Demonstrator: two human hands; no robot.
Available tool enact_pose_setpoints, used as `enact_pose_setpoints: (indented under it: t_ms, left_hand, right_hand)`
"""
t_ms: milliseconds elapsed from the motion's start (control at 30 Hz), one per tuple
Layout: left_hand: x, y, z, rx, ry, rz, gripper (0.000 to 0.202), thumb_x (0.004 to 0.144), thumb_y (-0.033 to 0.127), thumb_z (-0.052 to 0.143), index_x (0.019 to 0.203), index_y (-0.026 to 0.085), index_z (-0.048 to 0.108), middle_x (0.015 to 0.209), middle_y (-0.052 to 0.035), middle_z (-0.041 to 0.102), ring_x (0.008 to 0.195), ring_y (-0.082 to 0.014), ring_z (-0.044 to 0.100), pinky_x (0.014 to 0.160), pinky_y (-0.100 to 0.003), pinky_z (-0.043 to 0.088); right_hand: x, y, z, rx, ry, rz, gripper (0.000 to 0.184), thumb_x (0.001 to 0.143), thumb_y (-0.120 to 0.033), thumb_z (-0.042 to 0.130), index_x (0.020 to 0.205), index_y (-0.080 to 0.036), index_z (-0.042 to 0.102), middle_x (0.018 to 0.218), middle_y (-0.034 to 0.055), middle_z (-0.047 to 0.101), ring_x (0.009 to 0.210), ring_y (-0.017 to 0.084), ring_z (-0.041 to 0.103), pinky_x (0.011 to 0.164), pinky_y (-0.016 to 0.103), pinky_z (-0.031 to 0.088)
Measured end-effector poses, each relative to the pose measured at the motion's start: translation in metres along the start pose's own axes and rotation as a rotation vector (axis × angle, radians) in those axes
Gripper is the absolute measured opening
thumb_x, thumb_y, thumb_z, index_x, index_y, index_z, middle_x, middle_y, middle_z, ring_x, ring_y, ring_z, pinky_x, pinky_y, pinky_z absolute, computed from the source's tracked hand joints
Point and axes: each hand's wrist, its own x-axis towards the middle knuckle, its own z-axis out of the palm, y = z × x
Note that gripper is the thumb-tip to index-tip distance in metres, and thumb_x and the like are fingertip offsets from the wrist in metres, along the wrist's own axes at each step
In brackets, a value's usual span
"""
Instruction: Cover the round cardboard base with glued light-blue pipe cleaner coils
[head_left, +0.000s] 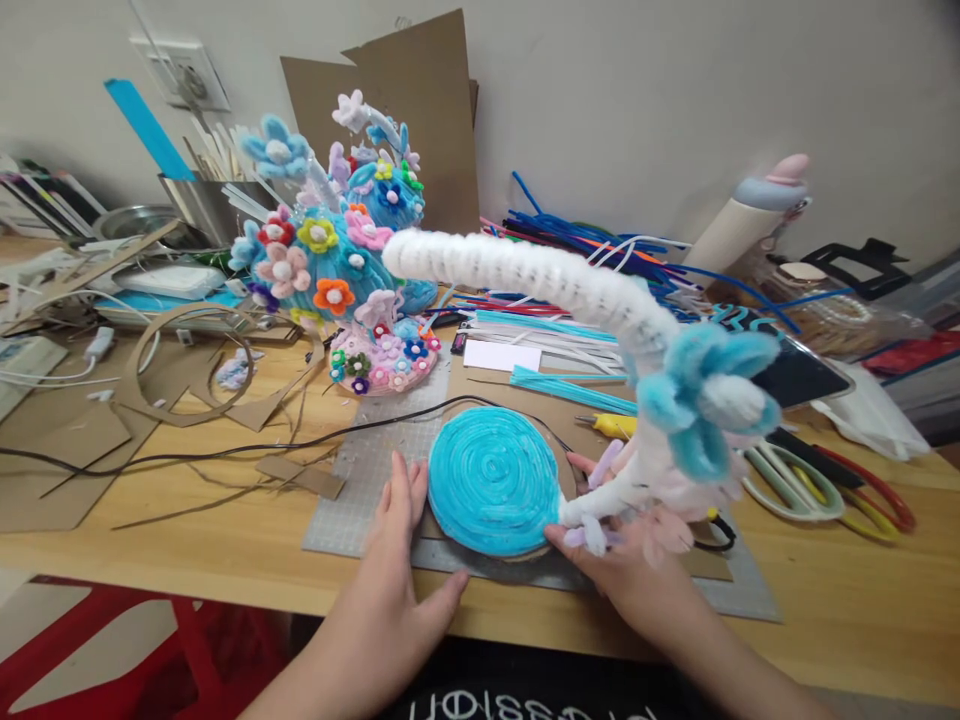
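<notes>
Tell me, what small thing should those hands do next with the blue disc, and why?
Perhaps bring the thumb of the left hand in against the blue disc: that thumb stands clear of the rim, while the tall white stem arching up beside the right hand could make the disc tip.

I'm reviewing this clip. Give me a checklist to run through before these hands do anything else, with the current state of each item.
1. Left hand beside the blue coiled disc: ok, open along its left edge.
2. Right hand at the disc's opposite edge: ok, thumb at the rim near the stem's foot.
3. White fuzzy stem firmly fixed to the disc: cannot tell; its foot meets the rim, but the bond isn't visible.
4. Disc's full weight on the gray cutting mat: cannot tell; its underside is hidden.
5. Area behind the disc clear: not ok; a black cord and yellow tool lie there.
</notes>
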Motion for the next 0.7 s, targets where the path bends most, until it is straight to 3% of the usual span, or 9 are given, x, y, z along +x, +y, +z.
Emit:
enact_pose_setpoints:
  t_ms: [133, 233, 333, 400, 500, 600, 700]
  left_hand:
    - [-0.003, -0.004, 0.006, 0.244, 0.110, 0.084, 0.096, 0.085, 0.031, 0.058, 0.150, 0.013, -0.010, 0.144, -0.0227, 0.044, 0.135, -0.0366, 0.041, 0.104, -0.067, 0.038]
    - [-0.001, -0.004, 0.003, 0.473, 0.206, 0.204, 0.087, 0.083, 0.041, 0.064, 0.150, 0.013, 0.015, 0.142, -0.0196, 0.049, 0.131, -0.0361, 0.047, 0.108, -0.064, 0.033]
    - [0.005, 0.002, 0.004, 0.543, 0.184, 0.412, 0.058, 0.086, 0.034, 0.062, 0.138, 0.019, 0.044, 0.142, -0.0117, 0.051, 0.132, -0.0310, 0.047, 0.112, -0.054, 0.031]
    - [0.010, 0.008, 0.009, 0.508, 0.178, 0.530, 0.039, 0.090, 0.024, 0.057, 0.129, 0.021, 0.054, 0.134, -0.0057, 0.059, 0.126, -0.0241, 0.053, 0.113, -0.045, 0.032]
    - [0.018, 0.016, 0.019, 0.480, 0.206, 0.597, 0.031, 0.092, 0.020, 0.053, 0.122, 0.020, 0.060, 0.121, -0.0036, 0.068, 0.113, -0.0198, 0.062, 0.106, -0.040, 0.041]
    - [0.023, 0.020, 0.025, 0.473, 0.192, 0.646, 0.030, 0.091, 0.018, 0.052, 0.120, 0.017, 0.060, 0.116, -0.0058, 0.070, 0.105, -0.0211, 0.066, 0.096, -0.040, 0.050]
    - [0.025, 0.024, 0.021, 0.446, 0.192, 0.722, 0.031, 0.090, 0.016, 0.054, 0.121, 0.015, 0.060, 0.114, -0.0049, 0.071, 0.104, -0.0215, 0.066, 0.089, -0.039, 0.054]
  right_hand:
    - [0.000, 0.003, 0.002, 0.017, 0.028, -0.031, 0.043, 0.073, -0.031, 0.061, 0.115, -0.021, 0.059, 0.092, 0.0086, 0.072, 0.094, 0.031, 0.066, 0.090, 0.045, 0.051]
    - [0.000, 0.002, 0.001, -0.001, 0.024, -0.007, 0.048, 0.073, -0.033, 0.063, 0.119, -0.020, 0.058, 0.095, 0.0101, 0.070, 0.097, 0.033, 0.065, 0.091, 0.047, 0.050]
    - [0.001, -0.003, -0.001, -0.004, 0.030, -0.009, 0.059, 0.073, -0.034, 0.063, 0.129, -0.019, 0.053, 0.098, 0.0109, 0.068, 0.104, 0.035, 0.062, 0.094, 0.049, 0.047]
    - [0.001, -0.004, -0.002, 0.031, 0.030, -0.029, 0.062, 0.073, -0.033, 0.062, 0.132, -0.019, 0.050, 0.103, 0.0111, 0.067, 0.108, 0.034, 0.060, 0.095, 0.047, 0.047]
    - [-0.002, -0.001, 0.000, 0.122, 0.010, -0.017, 0.051, 0.074, -0.033, 0.062, 0.124, -0.022, 0.054, 0.111, 0.0099, 0.066, 0.109, 0.031, 0.061, 0.091, 0.044, 0.051]
    - [-0.006, 0.003, 0.003, 0.248, -0.038, 0.051, 0.035, 0.075, -0.033, 0.063, 0.108, -0.022, 0.057, 0.101, 0.0080, 0.067, 0.096, 0.027, 0.066, 0.084, 0.042, 0.055]
    - [-0.012, 0.001, -0.001, 0.343, -0.077, 0.112, 0.042, 0.078, -0.038, 0.062, 0.115, -0.020, 0.052, 0.099, 0.0072, 0.068, 0.090, 0.024, 0.068, 0.083, 0.040, 0.056]
